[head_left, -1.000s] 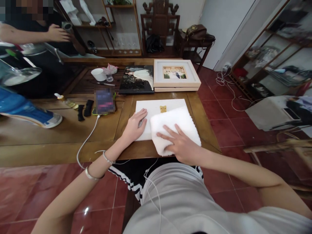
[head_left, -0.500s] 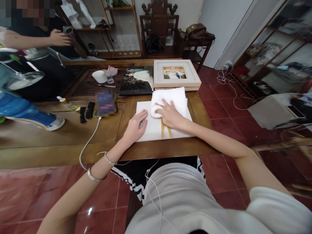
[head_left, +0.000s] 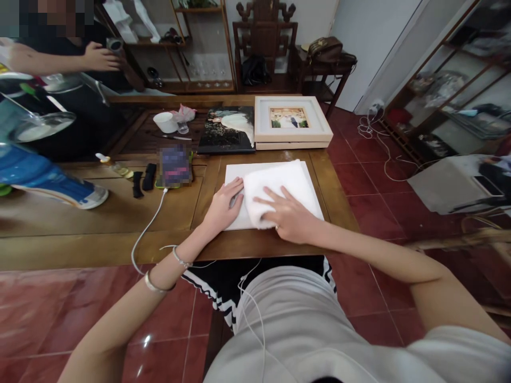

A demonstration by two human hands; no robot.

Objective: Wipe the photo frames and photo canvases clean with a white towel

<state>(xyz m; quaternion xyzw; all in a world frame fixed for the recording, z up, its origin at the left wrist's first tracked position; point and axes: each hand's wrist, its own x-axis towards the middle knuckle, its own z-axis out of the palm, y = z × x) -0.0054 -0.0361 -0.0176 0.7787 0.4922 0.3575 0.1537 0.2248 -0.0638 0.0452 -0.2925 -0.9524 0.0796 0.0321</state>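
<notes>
A flat white board (head_left: 235, 171) lies on the wooden table near its front edge. My left hand (head_left: 224, 205) rests on the board's left side, fingers stretched out and flat, holding nothing. My right hand (head_left: 293, 215) has hold of a folded white towel (head_left: 279, 177) and presses it onto the board. Its upper fingers are spread over the cloth, and the lowest digit is at the towel's folded edge. The towel covers much of the board's middle and right, hiding the surface beneath.
Behind the board are a dark wedding photo panel (head_left: 227, 133) and a light wooden picture frame (head_left: 293, 119). Leftward lie a charging phone (head_left: 174, 166), dark straps (head_left: 149, 176), a dropper bottle (head_left: 120, 169), a blue pack (head_left: 43, 175) and a white cup (head_left: 165, 122). Another person (head_left: 101, 56) stands at far left.
My right hand has drawn the towel toward me across the board, and the towel now covers the golden strips that showed near the front edge. The left hand stays in place.
</notes>
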